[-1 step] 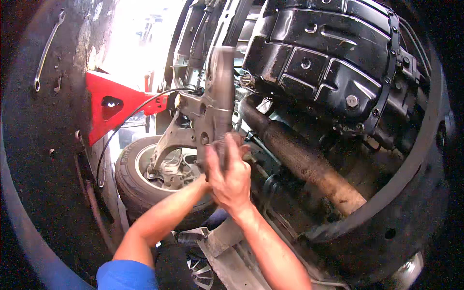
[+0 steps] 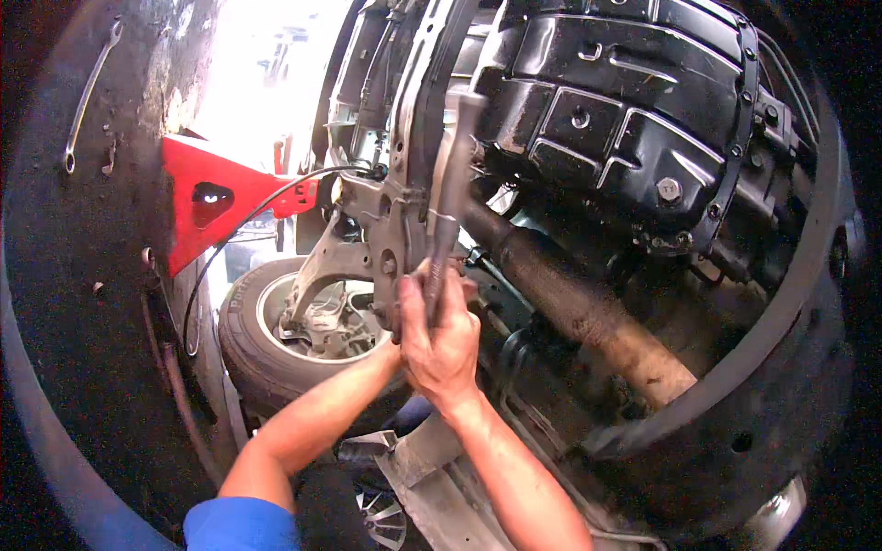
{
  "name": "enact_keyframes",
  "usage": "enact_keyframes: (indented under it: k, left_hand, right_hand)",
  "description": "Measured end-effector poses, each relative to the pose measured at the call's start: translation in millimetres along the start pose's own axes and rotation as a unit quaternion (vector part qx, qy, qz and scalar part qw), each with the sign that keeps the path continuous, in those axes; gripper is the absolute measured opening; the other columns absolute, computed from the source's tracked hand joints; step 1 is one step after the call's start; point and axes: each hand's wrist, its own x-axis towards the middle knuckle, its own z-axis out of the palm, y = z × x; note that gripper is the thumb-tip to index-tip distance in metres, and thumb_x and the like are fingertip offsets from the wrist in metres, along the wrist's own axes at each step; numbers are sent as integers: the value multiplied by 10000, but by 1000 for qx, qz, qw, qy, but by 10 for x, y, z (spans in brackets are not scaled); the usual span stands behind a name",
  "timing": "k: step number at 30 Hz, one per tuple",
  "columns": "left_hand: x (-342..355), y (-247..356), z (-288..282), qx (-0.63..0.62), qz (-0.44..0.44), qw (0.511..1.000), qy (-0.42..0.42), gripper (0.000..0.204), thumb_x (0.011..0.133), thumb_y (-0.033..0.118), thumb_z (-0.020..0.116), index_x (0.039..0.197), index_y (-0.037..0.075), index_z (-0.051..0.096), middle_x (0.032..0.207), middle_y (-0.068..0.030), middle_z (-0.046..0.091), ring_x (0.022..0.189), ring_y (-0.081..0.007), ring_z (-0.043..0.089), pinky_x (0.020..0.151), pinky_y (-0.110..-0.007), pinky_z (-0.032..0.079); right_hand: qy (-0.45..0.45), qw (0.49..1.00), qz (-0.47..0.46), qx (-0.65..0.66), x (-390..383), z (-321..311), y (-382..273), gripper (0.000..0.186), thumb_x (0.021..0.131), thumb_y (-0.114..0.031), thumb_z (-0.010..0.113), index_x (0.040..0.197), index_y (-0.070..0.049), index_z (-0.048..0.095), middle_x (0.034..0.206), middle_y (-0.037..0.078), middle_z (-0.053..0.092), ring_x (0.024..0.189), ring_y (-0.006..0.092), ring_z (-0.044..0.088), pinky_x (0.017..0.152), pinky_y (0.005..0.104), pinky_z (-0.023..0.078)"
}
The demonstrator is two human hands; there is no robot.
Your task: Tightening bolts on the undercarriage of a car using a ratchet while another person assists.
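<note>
Now your left hand (image 2: 393,354) is mostly hidden behind your bare right hand (image 2: 443,354), its grip impossible to tell; your right fingers curl round a long, blurred grey metal bar (image 2: 461,147) rising beyond them.

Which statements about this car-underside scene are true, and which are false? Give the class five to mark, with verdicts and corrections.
1. The right hand holds a long tool. True.
2. The panel at left, behind the thin black cable, is blue. False: the panel is red.
3. A wrench shows against the dark surface at far left. True.
4. The tyre is right of the pipe. False: the tyre is left of the pipe.
5. The visible sleeve is blue. True.
</note>
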Motion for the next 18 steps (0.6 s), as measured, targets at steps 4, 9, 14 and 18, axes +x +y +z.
enact_keyframes:
  k: [4,9,14,18]
  left_hand:
    - [-173,48,320,-9,-79,981,179,106,950,85,620,898,-7,631,845,-184,631,794,-405,603,773,-493,485]
    - [-37,-316,171,-25,126,991,23,165,895,-71,603,742,-48,547,730,-156,571,736,-338,635,857,-458,554]
    - [22,-152,-131,1,45,992,-116,104,901,-16,655,835,-38,579,840,-161,611,809,-326,646,838,-392,543]
    - [-188,42,98,-26,-111,993,11,131,945,84,664,966,-34,610,995,-150,654,927,-308,663,849,-383,529]
  right_hand:
    - [-104,967,-187,-138,94,-118,150,257,974,-237,625,1135,-46,562,801,201,700,760,404,709,1004,624,406]
    - [-457,792,-133,-383,364,-130,-182,288,938,-250,524,1075,-25,639,909,265,730,856,462,714,988,618,464]
    - [-327,847,-206,-364,173,-49,137,251,924,-227,609,1107,-54,611,869,222,721,736,391,720,652,486,567]
    - [40,995,-21,-89,-4,16,110,183,972,-147,616,1123,-60,561,841,197,697,741,380,712,619,426,548]
